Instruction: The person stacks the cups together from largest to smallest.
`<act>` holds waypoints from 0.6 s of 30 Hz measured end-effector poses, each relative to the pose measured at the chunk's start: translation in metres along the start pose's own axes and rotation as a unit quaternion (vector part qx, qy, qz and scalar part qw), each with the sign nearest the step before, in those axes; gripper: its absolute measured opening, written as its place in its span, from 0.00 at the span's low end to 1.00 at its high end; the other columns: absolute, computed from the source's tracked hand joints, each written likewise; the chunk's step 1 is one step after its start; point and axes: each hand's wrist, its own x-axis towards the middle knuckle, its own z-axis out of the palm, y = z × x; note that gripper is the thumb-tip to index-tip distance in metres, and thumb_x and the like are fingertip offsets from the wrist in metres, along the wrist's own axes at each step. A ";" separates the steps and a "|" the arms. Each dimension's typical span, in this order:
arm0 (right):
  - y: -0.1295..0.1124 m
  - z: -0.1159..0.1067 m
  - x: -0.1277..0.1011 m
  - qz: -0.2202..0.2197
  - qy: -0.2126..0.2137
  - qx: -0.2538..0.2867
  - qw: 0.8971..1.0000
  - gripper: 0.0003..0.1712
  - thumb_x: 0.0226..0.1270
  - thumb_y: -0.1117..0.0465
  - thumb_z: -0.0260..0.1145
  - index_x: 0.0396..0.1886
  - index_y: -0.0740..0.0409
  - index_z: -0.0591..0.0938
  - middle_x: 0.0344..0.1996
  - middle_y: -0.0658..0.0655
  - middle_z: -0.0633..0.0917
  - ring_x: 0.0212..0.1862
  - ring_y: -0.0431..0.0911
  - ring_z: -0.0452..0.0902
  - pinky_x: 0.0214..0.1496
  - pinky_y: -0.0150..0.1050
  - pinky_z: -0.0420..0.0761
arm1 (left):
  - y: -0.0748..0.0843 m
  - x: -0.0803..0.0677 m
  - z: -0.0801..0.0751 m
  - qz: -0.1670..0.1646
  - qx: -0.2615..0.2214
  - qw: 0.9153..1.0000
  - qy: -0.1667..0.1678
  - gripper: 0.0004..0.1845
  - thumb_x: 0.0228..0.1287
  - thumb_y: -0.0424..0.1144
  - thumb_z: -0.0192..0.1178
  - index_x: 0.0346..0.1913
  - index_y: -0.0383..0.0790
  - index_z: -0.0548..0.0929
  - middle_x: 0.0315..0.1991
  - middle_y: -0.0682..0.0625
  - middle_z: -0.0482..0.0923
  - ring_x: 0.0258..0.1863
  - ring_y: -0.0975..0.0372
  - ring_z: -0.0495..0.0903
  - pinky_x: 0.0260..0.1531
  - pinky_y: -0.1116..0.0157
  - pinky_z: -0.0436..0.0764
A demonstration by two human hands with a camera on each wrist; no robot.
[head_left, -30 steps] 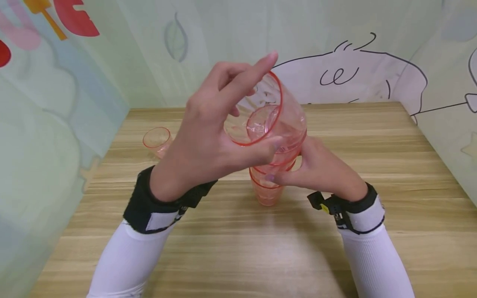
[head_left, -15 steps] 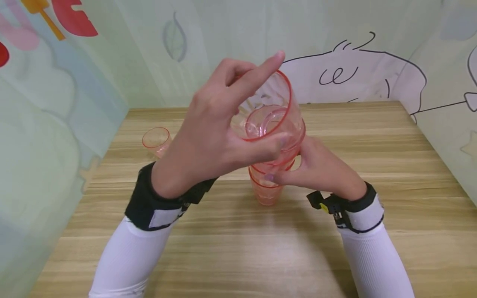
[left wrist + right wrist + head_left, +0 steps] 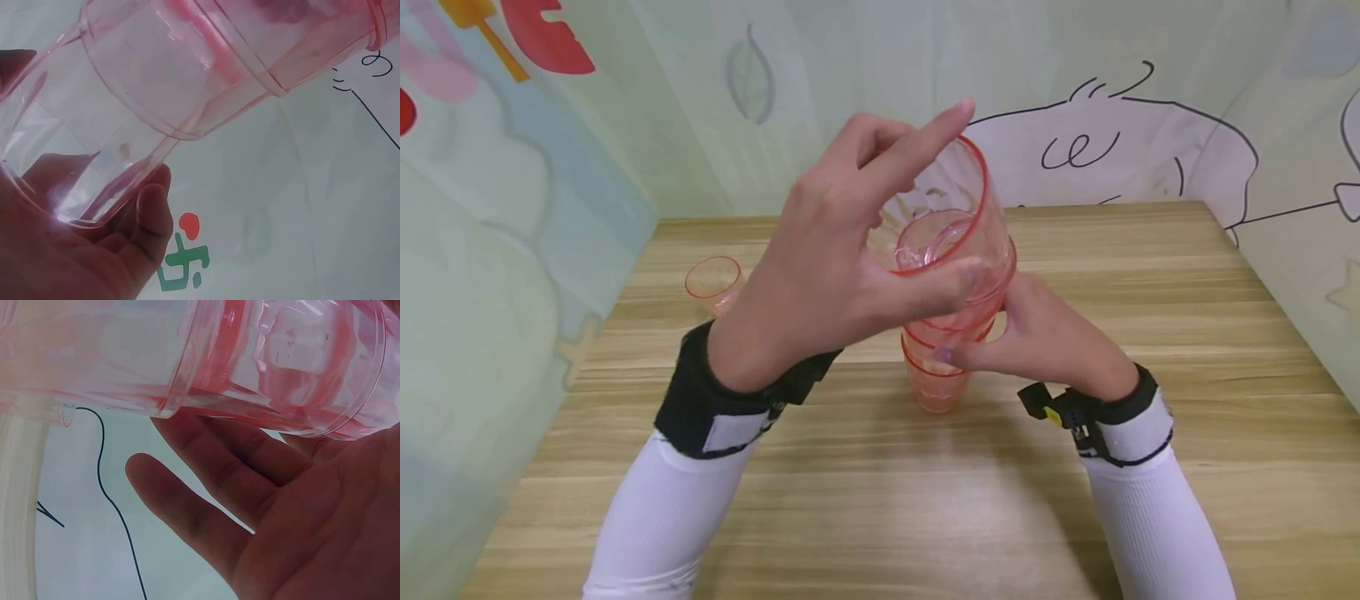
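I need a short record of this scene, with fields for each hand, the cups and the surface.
left hand: left hand grips the top cup at its rim, thumb on the near side, index finger stretched out over it
right hand: right hand holds the cup stack from the right side
top cup: clear pink, tilted, its base set into the stack
cup stack: upright on the wooden table
single cup: single cup stands apart at the far left of the table
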 end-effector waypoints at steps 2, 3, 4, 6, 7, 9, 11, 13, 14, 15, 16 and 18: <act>0.000 0.000 0.000 0.001 0.002 0.001 1.000 0.35 0.53 0.45 0.80 0.60 0.39 0.77 0.48 0.41 0.84 0.48 0.38 0.78 0.53 0.44 0.78 | -0.001 0.001 0.000 0.002 0.004 1.000 -0.002 0.42 0.56 0.55 0.71 0.72 0.43 0.73 0.47 0.46 0.74 0.44 0.64 0.71 0.39 0.64 0.73; 0.000 0.000 0.000 0.002 0.003 0.000 1.000 0.35 0.53 0.45 0.80 0.61 0.39 0.77 0.48 0.41 0.84 0.48 0.38 0.78 0.53 0.44 0.78 | -0.002 0.001 0.000 -0.002 0.004 1.000 -0.004 0.42 0.55 0.56 0.72 0.72 0.44 0.73 0.47 0.47 0.74 0.44 0.64 0.71 0.38 0.64 0.73; 0.000 0.001 0.001 0.000 0.003 -0.001 1.000 0.35 0.53 0.44 0.80 0.60 0.38 0.77 0.48 0.41 0.84 0.48 0.38 0.78 0.53 0.44 0.78 | -0.002 0.001 0.000 -0.006 0.004 1.000 -0.008 0.42 0.54 0.56 0.72 0.72 0.44 0.74 0.47 0.47 0.74 0.43 0.64 0.72 0.38 0.64 0.73; -0.001 0.002 0.001 -0.002 0.001 -0.001 1.000 0.34 0.54 0.44 0.80 0.60 0.37 0.77 0.48 0.40 0.84 0.48 0.37 0.79 0.52 0.43 0.79 | -0.002 0.001 0.003 -0.009 0.018 0.999 -0.025 0.42 0.54 0.57 0.71 0.71 0.46 0.75 0.46 0.48 0.74 0.43 0.64 0.72 0.38 0.65 0.73; -0.001 0.002 0.001 -0.006 -0.002 0.002 1.000 0.33 0.54 0.44 0.79 0.59 0.36 0.76 0.47 0.40 0.84 0.48 0.37 0.79 0.52 0.42 0.79 | -0.001 0.002 0.004 -0.013 0.025 0.999 -0.037 0.41 0.53 0.58 0.71 0.71 0.46 0.76 0.46 0.48 0.74 0.43 0.63 0.73 0.39 0.65 0.73; -0.001 0.004 0.002 -0.015 -0.007 0.007 1.000 0.32 0.55 0.45 0.78 0.59 0.35 0.76 0.48 0.39 0.84 0.48 0.37 0.79 0.52 0.41 0.80 | 0.001 0.001 0.007 -0.022 0.036 0.997 -0.060 0.41 0.53 0.58 0.70 0.70 0.46 0.76 0.47 0.48 0.74 0.44 0.62 0.74 0.40 0.65 0.74; -0.001 0.004 0.004 -0.023 -0.011 0.011 1.000 0.32 0.56 0.46 0.78 0.60 0.34 0.75 0.49 0.38 0.84 0.49 0.36 0.79 0.53 0.41 0.80 | 0.002 0.001 0.009 -0.023 0.048 0.996 -0.074 0.40 0.53 0.56 0.69 0.69 0.44 0.77 0.47 0.46 0.75 0.44 0.59 0.75 0.42 0.64 0.74; -0.002 0.004 0.005 -0.028 -0.015 0.012 0.999 0.31 0.57 0.46 0.77 0.59 0.35 0.76 0.49 0.38 0.84 0.49 0.36 0.79 0.53 0.41 0.80 | 0.003 0.001 0.010 -0.027 0.048 0.995 -0.078 0.39 0.53 0.55 0.70 0.69 0.43 0.77 0.48 0.45 0.75 0.45 0.58 0.75 0.43 0.63 0.74; -0.002 0.004 0.006 -0.027 -0.015 0.012 0.999 0.30 0.57 0.46 0.77 0.59 0.36 0.77 0.48 0.38 0.84 0.48 0.36 0.79 0.53 0.41 0.80 | 0.004 0.001 0.010 -0.028 0.047 0.996 -0.077 0.40 0.53 0.55 0.71 0.69 0.42 0.77 0.48 0.44 0.76 0.45 0.57 0.76 0.43 0.63 0.74; -0.001 0.004 0.006 -0.026 -0.016 0.011 0.999 0.29 0.57 0.46 0.77 0.58 0.37 0.78 0.48 0.39 0.84 0.48 0.37 0.79 0.52 0.41 0.80 | 0.004 0.001 0.010 -0.029 0.049 0.996 -0.076 0.40 0.53 0.55 0.71 0.69 0.42 0.77 0.47 0.44 0.76 0.45 0.57 0.76 0.43 0.63 0.75; -0.001 0.003 0.006 -0.022 -0.016 0.006 1.000 0.26 0.57 0.46 0.77 0.55 0.38 0.80 0.45 0.39 0.85 0.46 0.36 0.79 0.50 0.40 0.80 | 0.004 0.001 0.010 -0.029 0.049 0.995 -0.077 0.41 0.53 0.56 0.72 0.69 0.42 0.77 0.48 0.44 0.76 0.45 0.58 0.76 0.43 0.64 0.75; 0.000 0.003 0.006 -0.016 -0.016 0.001 1.000 0.22 0.57 0.47 0.78 0.51 0.39 0.83 0.43 0.39 0.85 0.43 0.37 0.79 0.48 0.40 0.80 | 0.004 0.002 0.012 -0.036 0.046 0.995 -0.081 0.43 0.52 0.58 0.73 0.70 0.41 0.76 0.47 0.45 0.76 0.44 0.58 0.75 0.41 0.64 0.75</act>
